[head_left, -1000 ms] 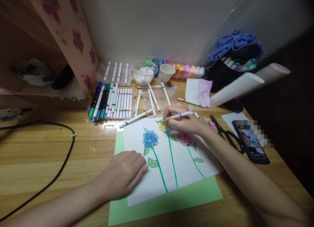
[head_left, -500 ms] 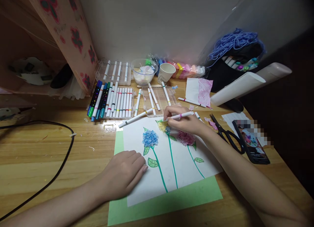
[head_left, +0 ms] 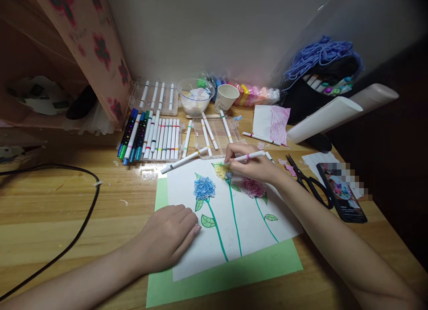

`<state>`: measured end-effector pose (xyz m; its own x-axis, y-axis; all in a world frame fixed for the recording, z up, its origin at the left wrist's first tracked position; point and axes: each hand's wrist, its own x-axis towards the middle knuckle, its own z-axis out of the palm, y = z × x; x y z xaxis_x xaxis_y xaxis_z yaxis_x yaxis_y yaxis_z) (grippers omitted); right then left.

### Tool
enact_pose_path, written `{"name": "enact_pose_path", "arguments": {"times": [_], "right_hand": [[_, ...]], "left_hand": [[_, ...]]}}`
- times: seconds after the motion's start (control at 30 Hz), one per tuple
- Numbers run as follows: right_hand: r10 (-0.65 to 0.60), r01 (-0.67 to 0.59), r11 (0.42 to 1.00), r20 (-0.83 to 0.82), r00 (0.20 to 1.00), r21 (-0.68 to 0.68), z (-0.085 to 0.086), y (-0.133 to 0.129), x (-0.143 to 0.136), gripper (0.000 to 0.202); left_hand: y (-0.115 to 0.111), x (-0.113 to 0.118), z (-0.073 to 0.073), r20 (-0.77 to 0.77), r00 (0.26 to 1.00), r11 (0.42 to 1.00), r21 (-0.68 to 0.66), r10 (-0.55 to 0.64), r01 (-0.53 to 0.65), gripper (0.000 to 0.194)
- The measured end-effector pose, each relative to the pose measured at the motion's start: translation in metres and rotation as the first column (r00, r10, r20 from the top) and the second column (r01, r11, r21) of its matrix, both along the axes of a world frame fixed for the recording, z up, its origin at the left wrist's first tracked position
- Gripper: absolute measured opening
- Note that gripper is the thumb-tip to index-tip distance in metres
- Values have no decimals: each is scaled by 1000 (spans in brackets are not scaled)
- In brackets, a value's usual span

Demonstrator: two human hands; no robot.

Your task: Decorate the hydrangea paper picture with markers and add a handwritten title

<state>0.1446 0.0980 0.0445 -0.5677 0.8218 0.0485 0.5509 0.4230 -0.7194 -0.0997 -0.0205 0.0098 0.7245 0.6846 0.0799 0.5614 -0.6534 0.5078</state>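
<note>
My right hand (head_left: 250,165) pinches a white marker (head_left: 254,156) with a pink-purple band. Its tip is down at the small green leaf beside the yellow flower (head_left: 221,171), at the top of the white paper (head_left: 200,252). Part of that flower is hidden by my fingers. My left hand (head_left: 172,234) lies flat, palm down, on the paper's left edge, holding nothing. A textured blue flower (head_left: 204,188) and a dark pink flower (head_left: 253,187) stand on drawn green stems with leaves. Under the white paper is a green sheet (head_left: 234,285).
Behind the paper are marker trays (head_left: 163,140), loose markers, a clear bowl (head_left: 196,98) of paper scraps and a paper cup (head_left: 226,98). Scissors (head_left: 310,183) and a phone (head_left: 341,194) lie to the right. A black cable (head_left: 90,216) curves across the left side.
The camera view has shifted very slightly. My left hand rests in the same place, and my right hand keeps the marker at the same leaf with hardly any visible movement.
</note>
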Motion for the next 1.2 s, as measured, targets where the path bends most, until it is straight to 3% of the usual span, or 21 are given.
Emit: {"name": "enact_pose_path", "arguments": {"times": [1.2], "right_hand": [[-53, 52, 988, -6, 999, -146, -1, 3, -1, 6]], "left_hand": [[0, 0, 0, 12, 1000, 1000, 28, 4, -5, 30]]}}
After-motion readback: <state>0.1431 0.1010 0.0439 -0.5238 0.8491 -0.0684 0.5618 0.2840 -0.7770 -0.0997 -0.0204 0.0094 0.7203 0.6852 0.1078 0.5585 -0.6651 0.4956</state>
